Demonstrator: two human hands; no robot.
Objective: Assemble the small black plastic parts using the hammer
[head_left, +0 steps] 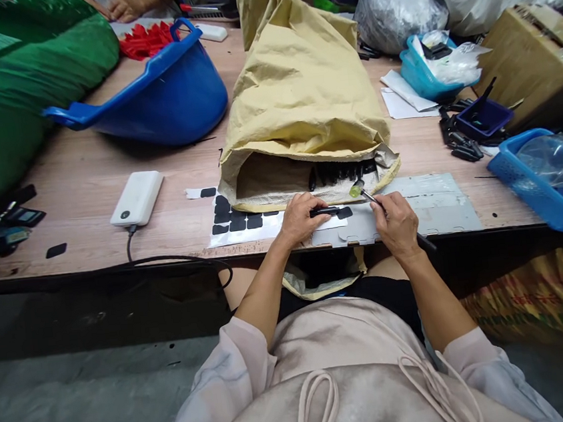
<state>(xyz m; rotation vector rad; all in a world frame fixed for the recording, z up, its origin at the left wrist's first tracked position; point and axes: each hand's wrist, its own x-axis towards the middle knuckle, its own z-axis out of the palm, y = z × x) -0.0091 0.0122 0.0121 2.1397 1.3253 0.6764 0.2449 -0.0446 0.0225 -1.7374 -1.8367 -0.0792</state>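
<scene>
My right hand (pixel 397 224) is closed around a small hammer (pixel 371 197) with a translucent yellow-green head, a metal shaft and a dark handle end poking out behind the hand. The hammer head is raised just in front of the sack mouth. My left hand (pixel 304 218) pinches a slim black piece (pixel 326 211) low over the grey board (pixel 431 203) at the table edge. Beside it lies a white sheet (pixel 224 238) bearing black rounded patches (pixel 237 225). The yellow sack (pixel 304 94) opens toward me, with several black pieces (pixel 340 171) inside its mouth.
A white power bank (pixel 138 198) with a black cable lies left. Behind it stands a blue basin (pixel 163 96) near red cloth (pixel 147 41). A blue tray (pixel 534 177), a purple box (pixel 483 116) and a carton (pixel 531 67) are on the right. Another person's hand (pixel 124 8) shows at the far side.
</scene>
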